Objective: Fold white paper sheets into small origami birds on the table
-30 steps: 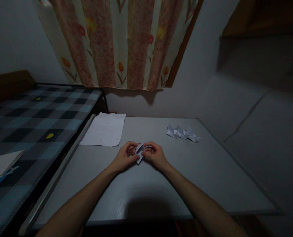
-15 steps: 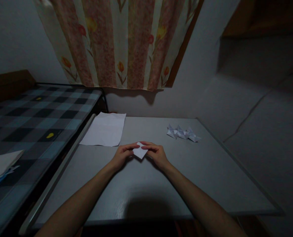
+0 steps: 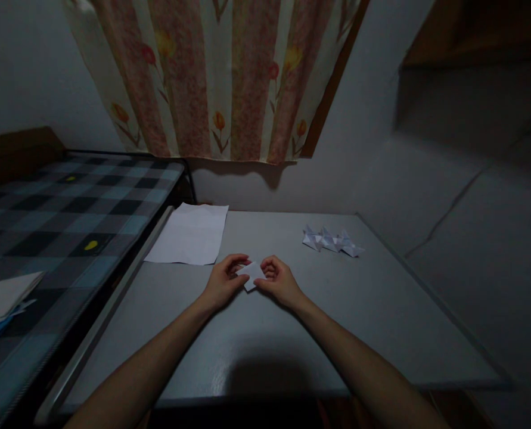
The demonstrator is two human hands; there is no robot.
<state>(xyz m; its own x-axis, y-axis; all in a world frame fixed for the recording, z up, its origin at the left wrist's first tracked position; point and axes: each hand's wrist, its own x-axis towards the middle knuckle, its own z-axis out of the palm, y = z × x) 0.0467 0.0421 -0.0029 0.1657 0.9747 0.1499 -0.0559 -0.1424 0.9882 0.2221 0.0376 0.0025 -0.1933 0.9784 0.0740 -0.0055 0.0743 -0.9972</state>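
Observation:
A small folded piece of white paper (image 3: 252, 273) is held between my two hands over the middle of the table. My left hand (image 3: 225, 280) grips its left side, thumb on top and fingers curled around the far edge. On the right side, my right hand (image 3: 281, 281) has its thumb on the near edge, with the other fingers bent beside the paper. The fine folds are too small to make out. Farther back on the right stand 3 folded white paper figures (image 3: 331, 240), pointed and set close together in a row.
White paper sheets (image 3: 188, 233) lie at the table's back left. The grey table (image 3: 363, 333) meets the wall at the back and right. Along the left stands a bed with a checked cover (image 3: 113, 196), with a pale cloth-like stack (image 3: 8, 298) on it. A flowered curtain (image 3: 220, 77) hangs behind.
The folded paper has been turned between my hands. My thumbs have moved down to its near edges, and my right fingers have come away from its far edge.

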